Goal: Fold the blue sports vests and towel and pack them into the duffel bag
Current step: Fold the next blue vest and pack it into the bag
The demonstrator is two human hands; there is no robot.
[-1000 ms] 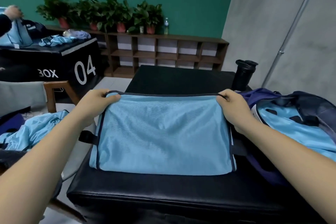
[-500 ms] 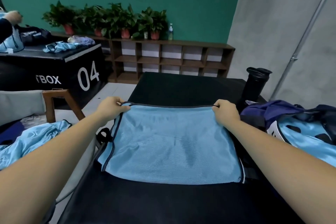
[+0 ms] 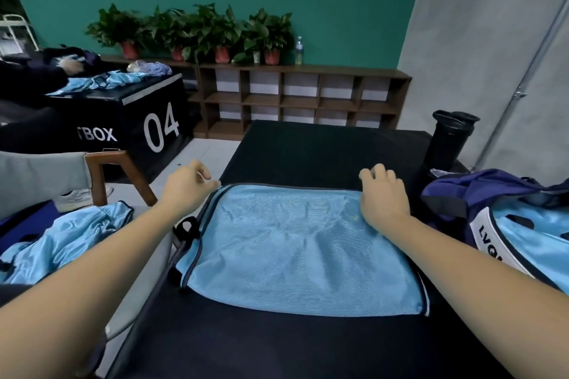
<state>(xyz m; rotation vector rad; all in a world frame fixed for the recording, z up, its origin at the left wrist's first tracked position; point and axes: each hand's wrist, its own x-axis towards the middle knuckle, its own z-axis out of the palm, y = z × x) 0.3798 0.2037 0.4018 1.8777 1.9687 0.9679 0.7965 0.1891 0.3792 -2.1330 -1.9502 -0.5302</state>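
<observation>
Blue vest (image 3: 292,249) lies flat, far right corner hidden under right hand (image 3: 383,197).

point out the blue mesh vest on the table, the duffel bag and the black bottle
blue mesh vest (image 3: 295,249): head view, middle of the mesh panel
duffel bag (image 3: 480,189): head view, navy top flap
black bottle (image 3: 446,148): head view, side of its body

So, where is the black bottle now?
Head view: the black bottle stands at the far right of the black table, just behind the navy duffel bag.
</observation>
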